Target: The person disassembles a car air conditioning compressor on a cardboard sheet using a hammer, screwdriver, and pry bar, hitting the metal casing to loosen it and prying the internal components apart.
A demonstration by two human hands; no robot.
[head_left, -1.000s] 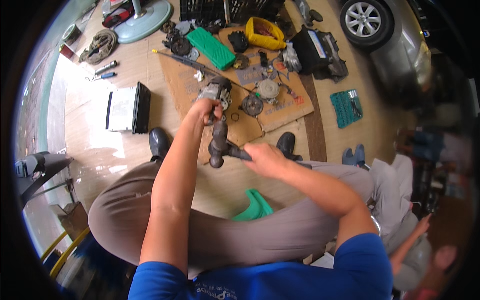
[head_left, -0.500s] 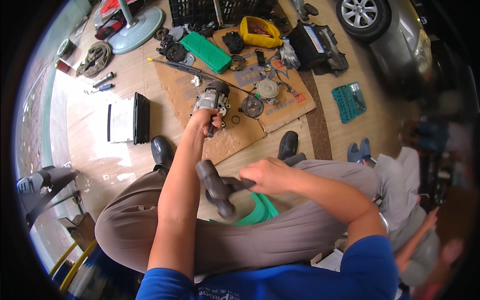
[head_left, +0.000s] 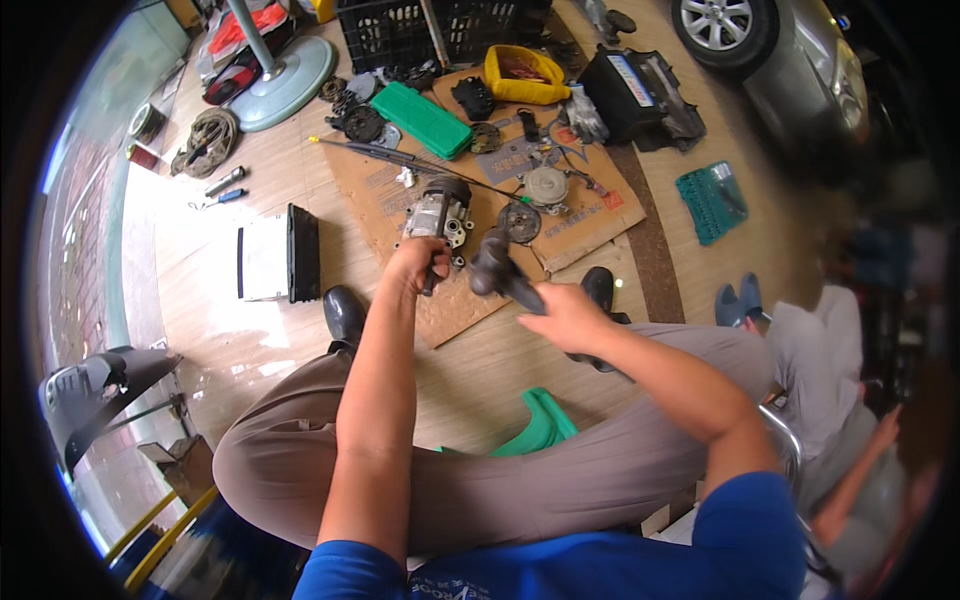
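Note:
A silver car air-conditioning compressor (head_left: 424, 218) with a dark pulley end lies on a flattened cardboard sheet (head_left: 460, 305). My left hand (head_left: 414, 264) is closed around a dark metal rod, perhaps a chisel or punch (head_left: 442, 218), laid along the compressor; its far tip is hard to make out. My right hand (head_left: 566, 318) grips the dark handle of a hammer (head_left: 492, 264). The slightly blurred hammer head hangs in the air just right of my left fist, apart from the rod. Beyond it lies a round dark plate (head_left: 519, 222) next to a silver round part (head_left: 547, 186).
Around the cardboard are a green case (head_left: 422, 120), a yellow tub (head_left: 525, 75), a black battery-like box (head_left: 622, 95) and a teal socket set (head_left: 712, 203). A black-and-white box (head_left: 282, 255) stands left of my foot. At right sit a car (head_left: 800, 90) and another person (head_left: 815, 350).
My right hand has swung the hammer forward and right, from above my lap to beside my left fist. My left hand keeps its grip on the rod. The whole view has shifted slightly.

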